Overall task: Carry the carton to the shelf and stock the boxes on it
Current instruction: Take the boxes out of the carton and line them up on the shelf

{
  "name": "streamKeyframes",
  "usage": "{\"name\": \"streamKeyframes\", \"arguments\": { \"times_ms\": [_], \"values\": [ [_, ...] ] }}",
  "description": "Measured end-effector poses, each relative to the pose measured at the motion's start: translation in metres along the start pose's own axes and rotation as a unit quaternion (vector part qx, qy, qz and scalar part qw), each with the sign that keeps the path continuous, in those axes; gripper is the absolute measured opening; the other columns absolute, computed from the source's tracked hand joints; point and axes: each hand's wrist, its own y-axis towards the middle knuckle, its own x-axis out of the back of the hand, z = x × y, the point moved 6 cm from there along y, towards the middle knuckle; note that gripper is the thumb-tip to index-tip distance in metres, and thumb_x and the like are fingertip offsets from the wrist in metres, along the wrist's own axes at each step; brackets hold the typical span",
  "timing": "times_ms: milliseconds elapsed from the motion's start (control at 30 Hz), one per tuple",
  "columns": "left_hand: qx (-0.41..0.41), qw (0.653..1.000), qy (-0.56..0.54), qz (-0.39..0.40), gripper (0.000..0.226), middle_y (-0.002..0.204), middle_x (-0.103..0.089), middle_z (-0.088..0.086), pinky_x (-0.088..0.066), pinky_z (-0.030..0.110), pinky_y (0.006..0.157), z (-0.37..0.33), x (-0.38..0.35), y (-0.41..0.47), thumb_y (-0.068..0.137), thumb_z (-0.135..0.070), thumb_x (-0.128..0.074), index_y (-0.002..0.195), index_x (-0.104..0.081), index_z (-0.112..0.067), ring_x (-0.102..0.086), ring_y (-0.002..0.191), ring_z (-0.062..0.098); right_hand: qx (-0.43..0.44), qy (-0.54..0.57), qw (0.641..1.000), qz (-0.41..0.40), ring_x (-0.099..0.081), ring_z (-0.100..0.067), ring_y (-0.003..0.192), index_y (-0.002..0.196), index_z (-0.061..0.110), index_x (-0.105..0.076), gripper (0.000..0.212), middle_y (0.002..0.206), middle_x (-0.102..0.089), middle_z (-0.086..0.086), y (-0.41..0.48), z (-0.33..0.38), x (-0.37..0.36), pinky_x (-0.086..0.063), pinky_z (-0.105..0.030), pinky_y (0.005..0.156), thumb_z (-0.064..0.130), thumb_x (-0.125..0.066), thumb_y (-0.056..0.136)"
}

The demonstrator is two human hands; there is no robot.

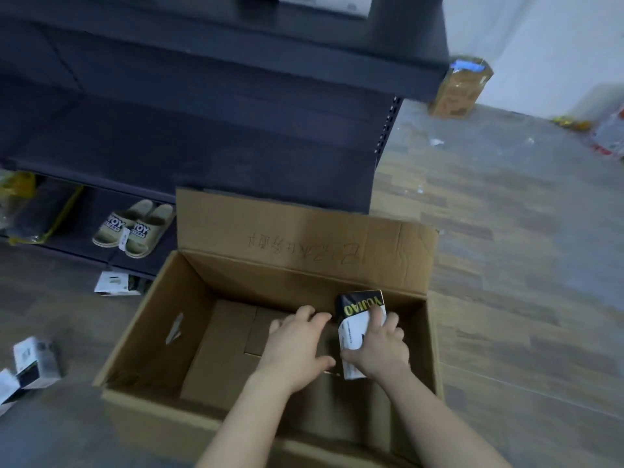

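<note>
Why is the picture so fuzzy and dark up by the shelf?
Head view: dim light leaves the shelf nearly black; the whole frame is soft, worst at the edges, like the brown pack by the wall; clearest is the black-and-white box that the right hand grips inside the carton.

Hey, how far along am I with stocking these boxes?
Done: the carton sits open by the shelf. In hand: your right hand grips a black-and-white box inside the carton; your left hand lies open beside it. Left: that box and the loose boxes lying left of the carton aren't shelved yet.
</note>
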Motion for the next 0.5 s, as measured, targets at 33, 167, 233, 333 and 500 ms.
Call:
{"name": "streamKeyframes", "arguments": {
  "times_ms": [33, 167, 233, 333, 500],
  "values": [
    [-0.003, 1.000, -0.002, -0.001, 0.075, 0.155, -0.027, -0.002, -0.026, 0.039, 0.113, -0.006, 0.012, -0.008, 0.087, -0.047, -0.065, 0.150, -0.027, -0.034, -0.033, 0.139, 0.022, 0.004, 0.006, 1.000, -0.006, -0.042, -0.028, 0.118, 0.144, 0.024, -0.008, 0.109, 0.136, -0.025, -0.010, -0.010, 0.003, 0.018, -0.050, -0.034, 0.085, 0.062, -0.072, 0.064],
    [-0.009, 1.000, -0.009, -0.010, 0.070, 0.154, -0.030, -0.001, -0.027, 0.041, 0.113, -0.032, 0.062, -0.040, 0.090, -0.043, -0.063, 0.150, -0.029, -0.032, -0.036, 0.138, 0.023, 0.022, 0.036, 0.998, -0.045, -0.042, -0.029, 0.116, 0.143, 0.022, -0.013, 0.106, 0.132, -0.028, -0.009, -0.057, 0.009, 0.093, -0.047, -0.035, 0.083, 0.061, -0.072, 0.063],
    [-0.018, 0.999, 0.005, -0.034, 0.059, 0.151, -0.033, 0.001, -0.030, 0.042, 0.109, -0.045, 0.087, -0.052, 0.096, -0.036, -0.053, 0.150, -0.029, -0.031, -0.039, 0.134, 0.024, 0.033, 0.055, 0.995, -0.077, -0.043, -0.030, 0.114, 0.141, 0.022, -0.016, 0.102, 0.129, -0.030, -0.009, -0.080, 0.010, 0.128, -0.046, -0.036, 0.082, 0.061, -0.071, 0.064],
    [-0.027, 0.997, 0.007, -0.070, 0.051, 0.149, -0.038, 0.002, -0.034, 0.043, 0.106, -0.064, 0.119, -0.066, 0.102, -0.031, -0.041, 0.151, -0.027, -0.029, -0.043, 0.131, 0.026, 0.042, 0.079, 0.988, -0.125, -0.045, -0.029, 0.113, 0.141, 0.021, -0.018, 0.100, 0.125, -0.032, -0.007, -0.112, 0.009, 0.172, -0.047, -0.037, 0.082, 0.062, -0.068, 0.064],
    [-0.040, 0.994, -0.077, -0.067, 0.065, 0.152, -0.040, 0.002, -0.031, 0.047, 0.109, -0.097, 0.147, -0.080, 0.100, -0.044, -0.044, 0.155, -0.014, -0.026, -0.041, 0.136, 0.024, 0.060, 0.113, 0.976, -0.175, -0.045, -0.028, 0.112, 0.139, 0.023, -0.018, 0.096, 0.125, -0.031, -0.005, -0.147, 0.008, 0.219, -0.051, -0.041, 0.084, 0.062, -0.064, 0.065]
  ]
}}
